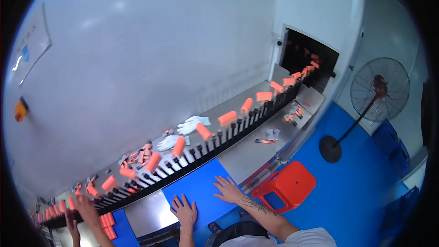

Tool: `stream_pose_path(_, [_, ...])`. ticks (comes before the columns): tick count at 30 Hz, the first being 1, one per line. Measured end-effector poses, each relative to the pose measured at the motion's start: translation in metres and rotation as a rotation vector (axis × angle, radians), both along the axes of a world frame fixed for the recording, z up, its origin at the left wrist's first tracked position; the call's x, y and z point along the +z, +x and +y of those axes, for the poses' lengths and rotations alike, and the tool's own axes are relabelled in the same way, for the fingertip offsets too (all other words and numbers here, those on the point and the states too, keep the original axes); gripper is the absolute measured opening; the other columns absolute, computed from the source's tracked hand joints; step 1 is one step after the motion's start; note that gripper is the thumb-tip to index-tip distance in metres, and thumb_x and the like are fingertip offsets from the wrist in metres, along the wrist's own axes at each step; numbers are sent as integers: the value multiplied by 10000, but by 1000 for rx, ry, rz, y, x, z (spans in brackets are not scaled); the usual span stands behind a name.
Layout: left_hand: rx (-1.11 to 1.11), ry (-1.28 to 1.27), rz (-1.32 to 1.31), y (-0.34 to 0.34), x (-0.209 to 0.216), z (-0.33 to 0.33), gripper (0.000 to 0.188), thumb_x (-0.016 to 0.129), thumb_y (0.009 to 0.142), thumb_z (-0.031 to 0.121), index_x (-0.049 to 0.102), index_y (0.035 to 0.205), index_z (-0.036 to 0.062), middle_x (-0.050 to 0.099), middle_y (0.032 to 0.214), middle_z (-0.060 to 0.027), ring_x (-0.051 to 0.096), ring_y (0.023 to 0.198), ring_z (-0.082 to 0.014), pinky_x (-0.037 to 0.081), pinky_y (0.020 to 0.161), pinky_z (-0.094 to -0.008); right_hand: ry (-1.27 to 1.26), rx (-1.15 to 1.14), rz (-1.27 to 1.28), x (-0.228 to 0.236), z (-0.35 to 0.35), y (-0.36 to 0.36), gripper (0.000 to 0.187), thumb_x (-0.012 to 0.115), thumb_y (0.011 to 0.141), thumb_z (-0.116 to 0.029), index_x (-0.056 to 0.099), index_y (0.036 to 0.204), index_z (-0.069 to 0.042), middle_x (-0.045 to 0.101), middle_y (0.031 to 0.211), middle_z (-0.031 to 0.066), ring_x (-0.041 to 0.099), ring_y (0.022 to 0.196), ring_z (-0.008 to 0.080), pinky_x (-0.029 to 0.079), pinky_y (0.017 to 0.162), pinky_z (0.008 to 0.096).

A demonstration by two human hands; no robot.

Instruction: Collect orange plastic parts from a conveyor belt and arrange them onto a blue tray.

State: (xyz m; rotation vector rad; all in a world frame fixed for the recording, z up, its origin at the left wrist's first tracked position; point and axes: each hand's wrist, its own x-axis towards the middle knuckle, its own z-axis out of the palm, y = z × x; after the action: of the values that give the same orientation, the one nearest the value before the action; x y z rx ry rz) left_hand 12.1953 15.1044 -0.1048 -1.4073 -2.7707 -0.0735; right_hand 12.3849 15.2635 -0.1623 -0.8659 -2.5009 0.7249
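My left hand lies flat on a blue mat at the front of the metal bench, its fingers spread and nothing in them. Farther right, my right hand rests palm down near the same mat's right end, also spread, below a tattooed forearm. Just beyond both hands runs a conveyor with a row of black upright holders. Orange cylinder-shaped pieces sit tilted at various angles on some of the holders. Neither of my hands touches them.
At the left, a co-worker's hands are by the line, near orange pieces on another blue mat. White gloves and loose orange parts lie behind the conveyor. A red stool and a standing fan are at the right.
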Motion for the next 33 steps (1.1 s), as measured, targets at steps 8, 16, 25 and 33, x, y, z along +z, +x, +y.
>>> stream_pose_path(8, [84, 1, 34, 68, 7, 18, 714, 621, 879, 474, 463, 1434, 54, 353, 1518, -250, 343, 1339, -473, 224, 1112, -616, 50, 79, 54, -3, 19, 57, 563, 653, 895, -371, 540, 1374, -96, 401, 1536, 152, 360, 1429, 312, 285, 1157, 510])
stream_pose_path(16, [92, -25, -40, 90, -28, 83, 820, 697, 813, 488, 424, 1468, 76, 337, 1527, -259, 332, 1363, -465, 229, 1131, -607, -184, -125, 414, 5, 113, 120, 359, 598, 951, -224, 606, 1263, -46, 579, 1344, 157, 543, 1253, 327, 446, 1056, 396])
stream_pose_path(25, [-554, 546, -13, 233, 88, 314, 336, 593, 941, 39, 599, 1270, -28, 568, 1290, -273, 550, 1176, -422, 422, 1034, -454, 1, -745, 1015, 139, 296, 145, 268, 584, 934, -119, 533, 1173, -10, 549, 1136, 210, 574, 1046, 408, 483, 893, 466])
stream_pose_path(33, [-423, 245, 144, 233, 223, 387, 359, 753, 803, 202, 681, 1096, 7, 677, 988, -220, 620, 970, -390, 504, 857, -463, 2, -365, 569, 202, 341, 184, 246, 671, 853, -166, 654, 1013, 20, 678, 927, 208, 659, 904, 396, 516, 817, 486])
